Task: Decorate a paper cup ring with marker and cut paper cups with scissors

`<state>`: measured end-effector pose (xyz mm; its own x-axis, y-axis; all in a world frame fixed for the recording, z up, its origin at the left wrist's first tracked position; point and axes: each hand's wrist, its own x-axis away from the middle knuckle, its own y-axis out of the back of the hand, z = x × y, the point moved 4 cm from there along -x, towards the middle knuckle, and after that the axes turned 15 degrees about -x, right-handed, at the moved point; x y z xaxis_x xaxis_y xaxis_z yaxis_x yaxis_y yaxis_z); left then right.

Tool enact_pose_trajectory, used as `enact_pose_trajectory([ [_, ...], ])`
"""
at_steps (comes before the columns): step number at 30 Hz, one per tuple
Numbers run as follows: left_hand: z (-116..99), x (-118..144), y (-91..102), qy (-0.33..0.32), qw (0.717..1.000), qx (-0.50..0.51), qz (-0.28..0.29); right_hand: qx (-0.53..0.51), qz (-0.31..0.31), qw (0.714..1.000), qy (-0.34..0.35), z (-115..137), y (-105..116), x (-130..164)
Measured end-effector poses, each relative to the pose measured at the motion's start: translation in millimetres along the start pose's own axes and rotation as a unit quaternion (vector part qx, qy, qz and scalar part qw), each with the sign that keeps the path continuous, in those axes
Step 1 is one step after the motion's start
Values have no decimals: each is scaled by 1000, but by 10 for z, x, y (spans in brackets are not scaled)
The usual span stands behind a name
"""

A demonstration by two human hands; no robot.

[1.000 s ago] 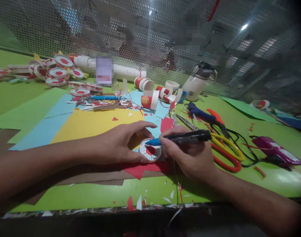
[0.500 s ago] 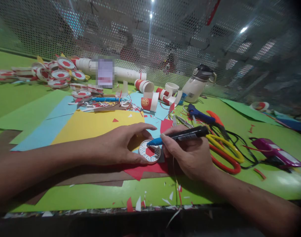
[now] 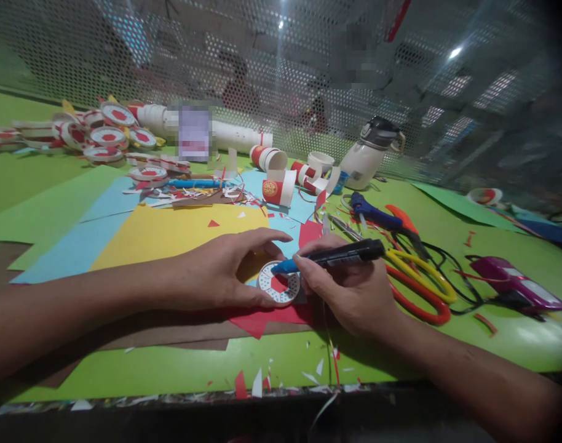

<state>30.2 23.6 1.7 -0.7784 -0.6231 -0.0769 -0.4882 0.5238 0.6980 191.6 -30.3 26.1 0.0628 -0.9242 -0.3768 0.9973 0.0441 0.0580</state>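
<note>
Near the front middle of the green table [image 3: 161, 372], above a piece of red paper [image 3: 267, 321], I have a small white disc [image 3: 278, 283] with a red hexagon at its centre and blue dots around it. Little has changed in the last half second: the tip of my blue-and-black marker [image 3: 340, 253] has shifted slightly left over the disc's far section, while the disc has stayed within the curve of my other hand. I take that small shift as part of the dotting, with the marking work still under way; whether a new dot has appeared is too fine to tell.

My left hand [image 3: 225, 264] reaches in from the side and grips the disc, thumb along its near left edge, fingers arched round to the far edge, the index finger lifted clear. My right hand [image 3: 359, 295] pinches the marker close to its blue front end, which slants down to the left; its black end points out to the right, near the handles of the scissors [image 3: 435, 317]. The tip is at the disc's face, though I can't tell whether it touches. Both forearms come in low from either side, the wrists nearly straight.
</note>
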Motion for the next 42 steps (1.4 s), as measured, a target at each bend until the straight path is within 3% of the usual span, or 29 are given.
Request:
enact_pose_trajectory([
  [8, -25, -13, -1, -10, 999, 31, 13, 56, 25, 998, 20, 18, 4, -14],
  [24, -13, -12, -27, -31, 998, 54, 1, 14, -1, 1000, 24, -18, -7, -3],
  [31, -20, 5, 22, -13, 999, -16, -31, -9, -85, 995, 57, 44, 110, -2],
  [42, -43, 3, 35, 9, 999, -37, 3, -28, -56, 998, 24, -10, 60, -24],
])
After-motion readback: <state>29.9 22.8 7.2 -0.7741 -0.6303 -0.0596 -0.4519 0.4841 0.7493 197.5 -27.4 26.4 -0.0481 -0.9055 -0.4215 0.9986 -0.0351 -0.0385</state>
